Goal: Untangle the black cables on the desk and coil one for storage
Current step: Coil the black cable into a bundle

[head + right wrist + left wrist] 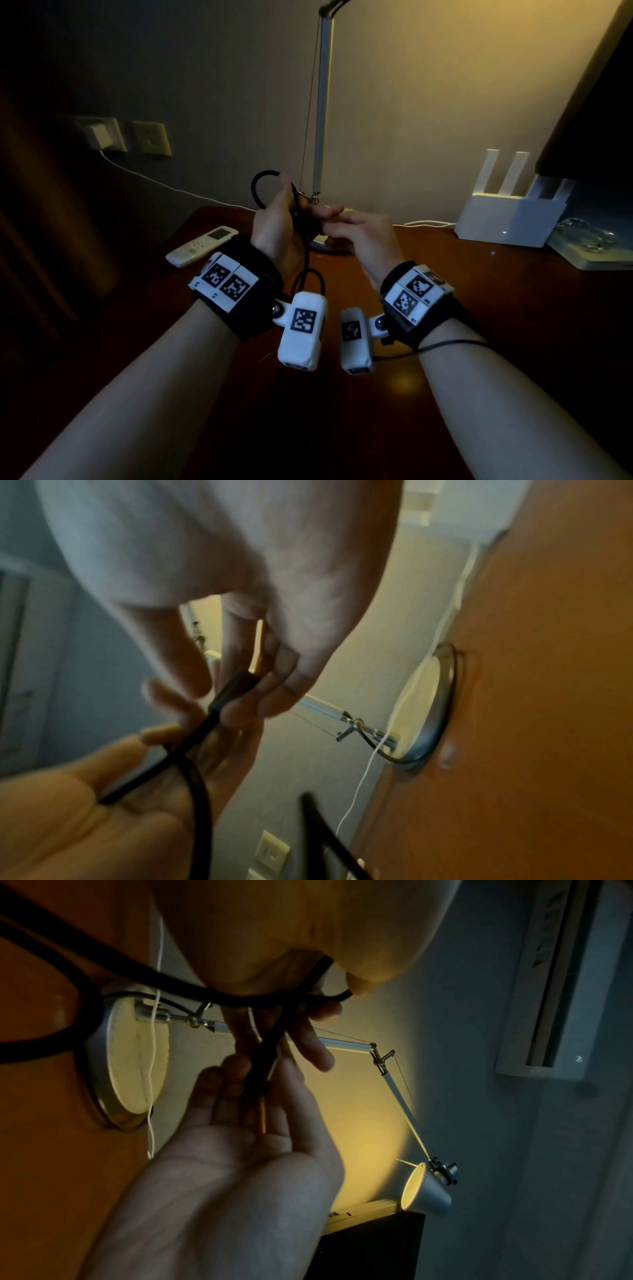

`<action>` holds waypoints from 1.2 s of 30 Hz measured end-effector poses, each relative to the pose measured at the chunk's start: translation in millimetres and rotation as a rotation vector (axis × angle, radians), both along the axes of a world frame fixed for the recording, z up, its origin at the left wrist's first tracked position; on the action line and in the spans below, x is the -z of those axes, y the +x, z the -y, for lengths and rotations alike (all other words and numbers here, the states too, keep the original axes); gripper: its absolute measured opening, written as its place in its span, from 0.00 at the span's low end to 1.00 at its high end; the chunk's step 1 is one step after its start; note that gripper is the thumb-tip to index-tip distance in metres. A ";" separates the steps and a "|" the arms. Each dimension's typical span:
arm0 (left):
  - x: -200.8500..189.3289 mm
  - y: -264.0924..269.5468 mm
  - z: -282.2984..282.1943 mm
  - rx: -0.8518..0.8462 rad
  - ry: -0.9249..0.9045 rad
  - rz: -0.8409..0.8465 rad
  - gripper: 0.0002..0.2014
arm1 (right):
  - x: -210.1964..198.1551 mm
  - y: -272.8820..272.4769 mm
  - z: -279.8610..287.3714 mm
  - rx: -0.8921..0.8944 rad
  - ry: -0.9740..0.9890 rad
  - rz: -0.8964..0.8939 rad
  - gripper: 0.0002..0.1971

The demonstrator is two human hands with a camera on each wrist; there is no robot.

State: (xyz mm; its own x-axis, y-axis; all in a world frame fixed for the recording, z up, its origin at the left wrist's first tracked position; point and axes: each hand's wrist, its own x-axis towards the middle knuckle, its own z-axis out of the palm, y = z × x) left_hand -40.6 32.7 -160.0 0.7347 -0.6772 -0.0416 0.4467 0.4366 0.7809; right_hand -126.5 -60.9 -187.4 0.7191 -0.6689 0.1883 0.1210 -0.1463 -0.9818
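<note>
- Both hands are raised above the dark wooden desk (pixel 445 308), close together in front of the desk lamp (pixel 322 102).
- The left hand (pixel 279 229) holds a black cable (pixel 306 253); its fingers are curled round it, and a loop of the cable stands up above the hand while the rest hangs down past the wrist and loops back by the wrist camera.
- In the right wrist view, the black cable crosses itself over the left palm (pixel 103 804).
- The right hand (pixel 363 236) pinches the thicker end piece of the cable (pixel 236 688) between thumb and fingertips, just beside the left fingers.
- The lamp's round base (pixel 126 1064) sits on the desk behind the hands, and a thin white cord (pixel 152 1069) runs over it.
- A white remote control (pixel 202 246) lies on the desk to the left.
- A white router (pixel 510 219) with upright antennas stands at the right, against the wall.
- A white charger (pixel 97 135) is plugged into a wall socket at the left.
</note>
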 end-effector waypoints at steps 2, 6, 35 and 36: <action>3.4 9.9 9.7 -0.035 0.021 0.006 0.23 | 11.7 8.8 10.7 -0.021 0.064 0.046 0.11; 14.1 18.3 21.9 -0.064 0.048 0.066 0.21 | 24.7 15.4 24.1 -0.014 0.000 0.029 0.10; 26.0 23.6 27.4 -0.060 -0.105 0.132 0.31 | 40.3 6.3 39.0 -0.012 -0.116 0.148 0.05; 26.6 24.2 28.1 -0.051 -0.117 0.100 0.32 | 39.5 6.6 37.9 -0.012 -0.121 0.144 0.06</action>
